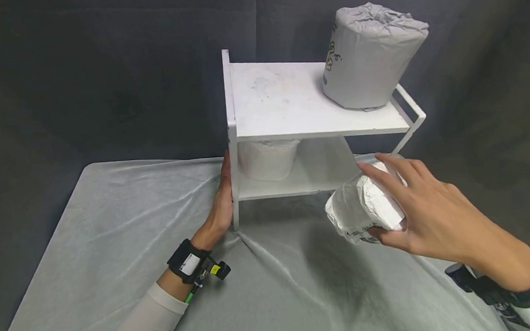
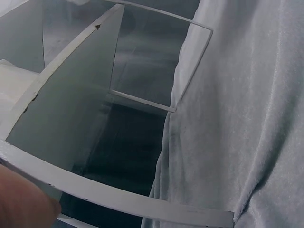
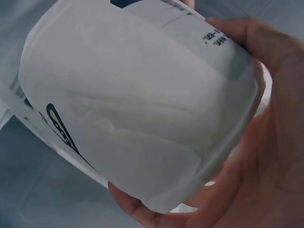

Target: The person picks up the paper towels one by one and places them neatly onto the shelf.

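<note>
My right hand (image 1: 431, 211) grips a wrapped toilet paper roll (image 1: 353, 211), tilted, in front of the right side of a small white two-tier shelf (image 1: 287, 101). In the right wrist view the thumb and fingers curl round the roll (image 3: 137, 109), its white wrapper bearing dark print. Flat along the shelf's left side rests my left hand (image 1: 221, 208), its fingers pointing up and partly hidden behind the post. A second wrapped roll (image 1: 270, 161) stands at the left of the lower tier. Another wrapped roll (image 1: 371, 60) is upright on the right of the top tier.
The shelf stands on a table under a grey velvety cloth (image 1: 129, 218), wrinkled near its front left leg. Dark fabric (image 1: 115, 75) hangs behind. Low side rails (image 1: 410, 103) edge the top tier. Each wrist carries a strapped camera.
</note>
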The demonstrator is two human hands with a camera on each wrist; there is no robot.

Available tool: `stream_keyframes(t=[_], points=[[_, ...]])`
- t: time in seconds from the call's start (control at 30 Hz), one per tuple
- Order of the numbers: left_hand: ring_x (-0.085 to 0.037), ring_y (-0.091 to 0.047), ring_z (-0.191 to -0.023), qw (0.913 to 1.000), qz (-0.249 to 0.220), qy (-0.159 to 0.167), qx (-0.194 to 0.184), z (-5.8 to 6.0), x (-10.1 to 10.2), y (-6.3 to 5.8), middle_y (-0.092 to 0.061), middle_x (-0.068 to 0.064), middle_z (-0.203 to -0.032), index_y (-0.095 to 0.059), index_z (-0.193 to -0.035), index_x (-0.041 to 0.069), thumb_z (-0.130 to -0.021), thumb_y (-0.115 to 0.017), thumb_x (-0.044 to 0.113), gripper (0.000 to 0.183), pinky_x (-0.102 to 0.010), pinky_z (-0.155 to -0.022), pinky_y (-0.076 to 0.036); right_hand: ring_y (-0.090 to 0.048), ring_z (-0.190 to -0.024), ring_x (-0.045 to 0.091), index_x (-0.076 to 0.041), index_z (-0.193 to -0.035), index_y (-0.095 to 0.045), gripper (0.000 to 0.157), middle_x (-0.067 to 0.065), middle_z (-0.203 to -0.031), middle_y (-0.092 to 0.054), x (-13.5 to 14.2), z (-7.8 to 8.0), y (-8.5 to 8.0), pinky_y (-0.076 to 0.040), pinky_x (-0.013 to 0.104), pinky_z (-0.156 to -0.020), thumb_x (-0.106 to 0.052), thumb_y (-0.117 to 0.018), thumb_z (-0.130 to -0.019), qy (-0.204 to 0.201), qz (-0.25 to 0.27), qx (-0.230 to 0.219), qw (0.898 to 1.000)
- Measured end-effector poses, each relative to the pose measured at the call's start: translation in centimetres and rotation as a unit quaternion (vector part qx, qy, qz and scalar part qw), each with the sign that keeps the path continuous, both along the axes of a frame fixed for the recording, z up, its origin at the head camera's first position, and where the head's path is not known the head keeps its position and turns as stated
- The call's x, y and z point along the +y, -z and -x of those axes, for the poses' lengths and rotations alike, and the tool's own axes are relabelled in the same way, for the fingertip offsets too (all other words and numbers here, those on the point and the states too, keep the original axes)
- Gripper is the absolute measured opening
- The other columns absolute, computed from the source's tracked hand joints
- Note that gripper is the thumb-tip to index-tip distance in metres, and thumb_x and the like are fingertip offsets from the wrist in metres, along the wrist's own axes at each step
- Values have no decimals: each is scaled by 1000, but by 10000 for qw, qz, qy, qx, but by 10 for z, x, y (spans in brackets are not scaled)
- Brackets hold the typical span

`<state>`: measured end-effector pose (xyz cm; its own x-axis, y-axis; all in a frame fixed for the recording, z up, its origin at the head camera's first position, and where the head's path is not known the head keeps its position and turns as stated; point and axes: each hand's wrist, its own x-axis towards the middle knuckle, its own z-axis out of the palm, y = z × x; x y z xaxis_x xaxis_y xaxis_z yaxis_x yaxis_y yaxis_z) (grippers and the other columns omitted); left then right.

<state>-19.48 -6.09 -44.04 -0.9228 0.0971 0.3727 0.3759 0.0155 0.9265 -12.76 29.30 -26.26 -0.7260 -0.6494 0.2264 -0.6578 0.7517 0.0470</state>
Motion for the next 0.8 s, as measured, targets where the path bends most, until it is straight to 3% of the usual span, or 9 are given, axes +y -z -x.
stream_keyframes(t=[0.4,0.57,0.8], points=[[-12,9,-163,10000,2,15,89,1,-1,-1,8,3,-178,7,-171,20,-113,-1,38,61,-47,-130,5,-49,-128,40,-23,-167,-35,103,21,-158,-43,-20,22,-14,-42,35,-51,-41,-86,-78,-111,-102,-67,9999],[-13,8,-163,10000,-52,32,68,1,-1,-1,8,3,-178,7,-171,20,-113,-2,42,63,-48,-130,5,-51,-116,35,-20,-164,-40,97,16,-150,-47,-29,35,-13,-42,35,-51,-41,-84,-81,-155,-137,-72,9998],[-15,9,-163,10000,-13,7,68,0,-1,1,8,2,-178,6,-171,17,-114,-1,32,60,-47,-130,5,-50,-110,35,-19,-163,-39,95,14,-134,-52,-38,51,-5,-48,43,-56,-41,-83,-82,-141,-60,-69,9999]])
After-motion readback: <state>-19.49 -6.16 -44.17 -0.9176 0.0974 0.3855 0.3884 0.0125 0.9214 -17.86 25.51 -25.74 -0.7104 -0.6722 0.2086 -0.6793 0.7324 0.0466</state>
